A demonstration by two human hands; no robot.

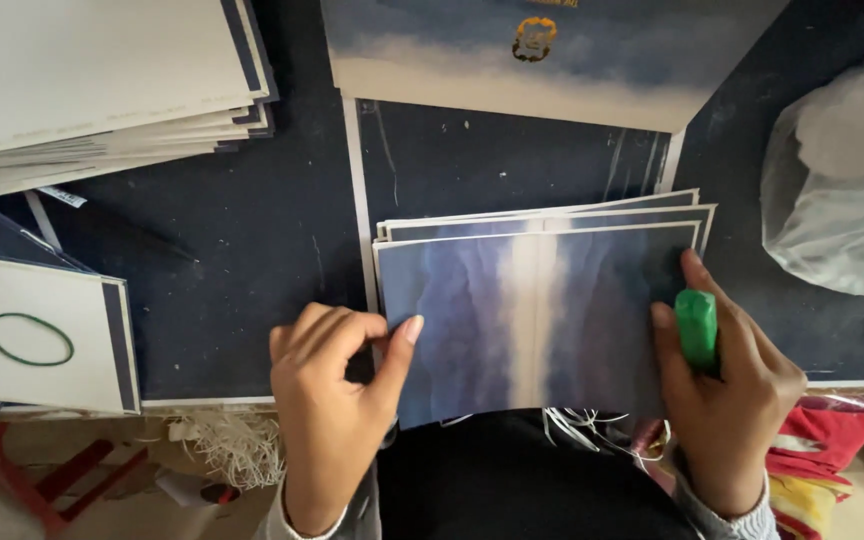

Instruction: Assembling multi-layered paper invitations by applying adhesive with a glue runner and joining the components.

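Seen from the head camera, a small stack of blue-and-white printed sheets (537, 310) lies on a dark work surface (242, 290), its near edge reaching the front of the table, directly between the person's two hands. The left hand (337, 400) sits at the stack's lower left corner, fingers curled in and the thumb stretched out so its tip presses on the top sheet's left edge. The right hand (727, 385) rests against the stack's right edge, fingers folded around a short green marker-like object (697, 328) held upright in the grip, with the index fingertip touching the top sheet near its upper right corner.

A larger printed sheet (512, 60) with the same blue cloud pattern lies beyond the stack, cut off by the top of the frame. At upper left a pile of white cards with dark borders (102, 90) runs out of view. At left a green rubber band (29, 339) lies on a white card (52, 380). A crumpled clear plastic bag (842, 190) is cropped at the right edge. How many sheets the stack holds cannot be made out, and the green object's lower end is hidden in the hand.
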